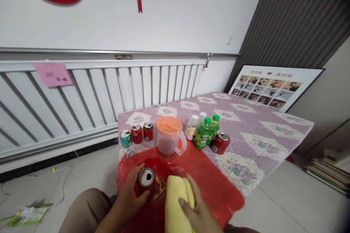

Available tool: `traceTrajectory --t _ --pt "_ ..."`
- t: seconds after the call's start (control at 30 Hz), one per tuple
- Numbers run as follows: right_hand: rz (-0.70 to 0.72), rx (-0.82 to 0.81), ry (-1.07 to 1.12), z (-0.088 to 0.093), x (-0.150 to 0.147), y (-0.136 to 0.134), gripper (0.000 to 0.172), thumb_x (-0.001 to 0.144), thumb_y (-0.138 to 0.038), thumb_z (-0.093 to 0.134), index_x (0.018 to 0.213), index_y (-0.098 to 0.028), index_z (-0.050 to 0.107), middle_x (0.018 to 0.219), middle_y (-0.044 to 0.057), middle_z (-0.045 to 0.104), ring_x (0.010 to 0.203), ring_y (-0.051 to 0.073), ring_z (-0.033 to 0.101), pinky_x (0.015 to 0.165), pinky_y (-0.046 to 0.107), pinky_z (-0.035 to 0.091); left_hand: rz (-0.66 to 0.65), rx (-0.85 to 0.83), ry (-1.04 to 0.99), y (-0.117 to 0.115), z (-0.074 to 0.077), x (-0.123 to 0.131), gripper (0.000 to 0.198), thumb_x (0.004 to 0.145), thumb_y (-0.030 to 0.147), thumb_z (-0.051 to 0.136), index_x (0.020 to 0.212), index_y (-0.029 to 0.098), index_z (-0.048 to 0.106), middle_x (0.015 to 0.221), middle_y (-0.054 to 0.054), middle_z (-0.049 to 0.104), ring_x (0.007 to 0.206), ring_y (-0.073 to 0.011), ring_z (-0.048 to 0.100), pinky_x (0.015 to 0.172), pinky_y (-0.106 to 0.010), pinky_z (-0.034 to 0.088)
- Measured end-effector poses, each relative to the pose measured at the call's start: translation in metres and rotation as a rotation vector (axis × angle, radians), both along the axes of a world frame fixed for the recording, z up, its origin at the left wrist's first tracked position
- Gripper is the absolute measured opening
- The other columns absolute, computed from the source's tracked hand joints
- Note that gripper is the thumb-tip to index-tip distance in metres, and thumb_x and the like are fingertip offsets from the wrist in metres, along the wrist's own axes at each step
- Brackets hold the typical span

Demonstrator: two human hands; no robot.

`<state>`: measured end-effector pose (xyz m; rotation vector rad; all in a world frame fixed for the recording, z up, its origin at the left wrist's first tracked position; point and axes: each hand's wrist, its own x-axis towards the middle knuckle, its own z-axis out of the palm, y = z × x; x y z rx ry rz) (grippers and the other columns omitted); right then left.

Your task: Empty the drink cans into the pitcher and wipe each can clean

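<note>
My left hand (133, 193) is wrapped around an opened drink can (146, 177), which stands upright with a dark hole in its silver top. In my right hand (197, 205) is a folded yellow towel (177, 202), gripped from its right side. Beneath both lies a red plastic sheet (218, 189), and a red piece with a gold pattern (161, 185) shows between the hands. Just beyond them stands a clear pitcher (165, 140) with an orange lid and a little brownish liquid at its bottom.
Left of the pitcher stand a teal can (126, 139) and two red cans (137, 134). To its right are green bottles (202, 134), white-capped bottles (192, 127) and a tilted-looking red can (221, 143). A radiator (153, 83) runs behind the table; a photo board (276, 83) leans at the right.
</note>
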<state>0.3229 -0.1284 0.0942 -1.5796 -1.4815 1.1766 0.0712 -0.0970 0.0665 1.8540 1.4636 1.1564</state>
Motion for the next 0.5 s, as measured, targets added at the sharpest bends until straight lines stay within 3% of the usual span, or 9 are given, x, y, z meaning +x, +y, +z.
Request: traceTrajectory --t 0.17,0.37,0.5 --pt "-0.134 -0.040 -0.146 -0.007 0.042 0.027 0.099 0.076 -0.055 0.050 0.152 -0.010 0.007 0.160 0.016 0.013 0.147 0.024 0.016 0.119 0.039 0.017 0.012 0.024 -0.012 -0.002 0.001 0.000 0.069 0.066 0.013 0.061 0.133 0.020 0.046 0.137 -0.013 0.054 0.128 -0.0319 0.050 0.110 -0.055 0.037" --pt "0.136 -0.043 -0.154 -0.017 0.058 0.042 0.092 0.079 -0.054 0.049 0.151 -0.008 0.015 0.157 0.017 0.026 0.144 0.024 0.028 0.118 0.038 0.021 0.007 0.050 -0.003 -0.001 -0.005 -0.001 0.068 0.066 0.014 0.059 0.132 0.020 0.047 0.134 -0.014 0.056 0.126 -0.0322 0.052 0.108 -0.056 0.039" --pt "0.109 0.007 -0.314 -0.019 0.062 0.048 0.087 0.078 -0.050 0.051 0.150 -0.009 0.025 0.155 0.015 0.032 0.143 0.025 0.029 0.118 0.040 0.022 0.006 0.071 0.022 0.001 -0.016 -0.002 0.071 0.066 0.013 0.058 0.135 0.020 0.044 0.136 -0.014 0.054 0.127 -0.0319 0.052 0.108 -0.055 0.041"
